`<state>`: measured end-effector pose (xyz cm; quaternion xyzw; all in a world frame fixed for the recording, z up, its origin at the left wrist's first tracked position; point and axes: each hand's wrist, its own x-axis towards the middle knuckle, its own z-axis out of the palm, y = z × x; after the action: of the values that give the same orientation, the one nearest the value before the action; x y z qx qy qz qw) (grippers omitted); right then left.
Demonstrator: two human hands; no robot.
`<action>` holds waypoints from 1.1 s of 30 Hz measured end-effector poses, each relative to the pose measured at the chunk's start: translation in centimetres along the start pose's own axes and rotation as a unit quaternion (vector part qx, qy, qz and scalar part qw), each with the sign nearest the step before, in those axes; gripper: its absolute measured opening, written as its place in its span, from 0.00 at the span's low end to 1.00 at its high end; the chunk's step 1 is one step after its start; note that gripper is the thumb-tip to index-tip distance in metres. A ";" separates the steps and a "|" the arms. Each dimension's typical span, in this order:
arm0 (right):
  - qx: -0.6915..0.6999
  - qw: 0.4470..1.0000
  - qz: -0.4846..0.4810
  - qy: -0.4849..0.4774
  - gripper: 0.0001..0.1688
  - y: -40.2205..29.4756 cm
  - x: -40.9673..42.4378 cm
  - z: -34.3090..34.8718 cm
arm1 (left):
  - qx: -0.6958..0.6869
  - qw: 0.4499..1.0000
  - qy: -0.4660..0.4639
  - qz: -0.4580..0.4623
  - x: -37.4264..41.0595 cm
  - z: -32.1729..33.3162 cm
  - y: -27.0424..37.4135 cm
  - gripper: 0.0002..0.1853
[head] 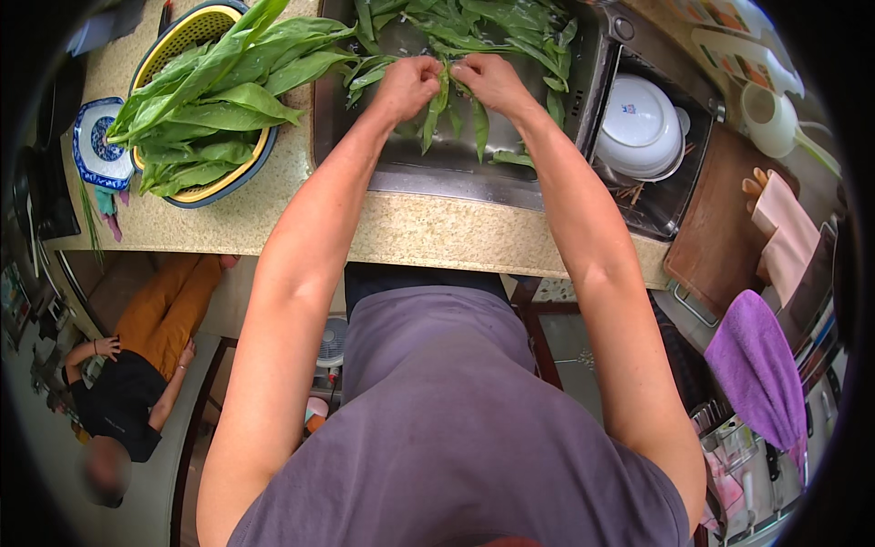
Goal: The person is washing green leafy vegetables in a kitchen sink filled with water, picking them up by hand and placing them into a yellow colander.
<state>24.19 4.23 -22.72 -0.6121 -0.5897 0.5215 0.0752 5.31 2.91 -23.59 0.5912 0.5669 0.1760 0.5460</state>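
Note:
Both my hands are over a stainless steel sink (pixel 444 179), close together. My left hand (pixel 410 85) pinches a leafy green stem (pixel 437 113) between thumb and fingers. Beside it, my right hand (pixel 492 81) grips the same bunch from the other side, and long leaves (pixel 480 130) hang down below. More wet leafy greens (pixel 506 27) spread across the far part of the sink. On the counter to the left, a yellow colander (pixel 184 37) in a dark outer basin is heaped with long green leaves (pixel 225 109), some reaching over the sink's edge.
A blue-and-white dish (pixel 102 147) sits left of the colander. Right of the sink, upturned white bowls (pixel 639 126) rest in a side basin, near a wooden cutting board (pixel 724 219), pink rubber glove (pixel 786 232) and purple towel (pixel 759 369). Another person (pixel 123 390) is at the lower left.

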 end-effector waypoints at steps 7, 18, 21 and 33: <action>0.216 0.975 0.031 -0.036 0.17 -0.5 -1.0 0.1 | -0.220 0.975 -0.035 -0.029 -0.3 1.1 -0.6 0.16; 0.323 0.945 0.047 -0.012 0.12 0.3 0.3 -0.5 | -0.104 0.990 0.090 -0.021 -1.7 0.6 0.5 0.10; 0.357 0.933 0.048 -0.009 0.12 0.7 0.1 -0.4 | 0.047 0.998 0.002 -0.037 -4.2 -0.3 0.6 0.11; 0.330 0.935 0.088 -0.095 0.13 1.0 -2.1 0.0 | -0.361 0.900 0.119 -0.211 2.6 1.0 1.8 0.09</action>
<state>25.36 2.26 -22.21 -0.5500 -0.3325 0.7470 0.1700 7.76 5.10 -23.47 0.1945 0.6369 0.3183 0.6746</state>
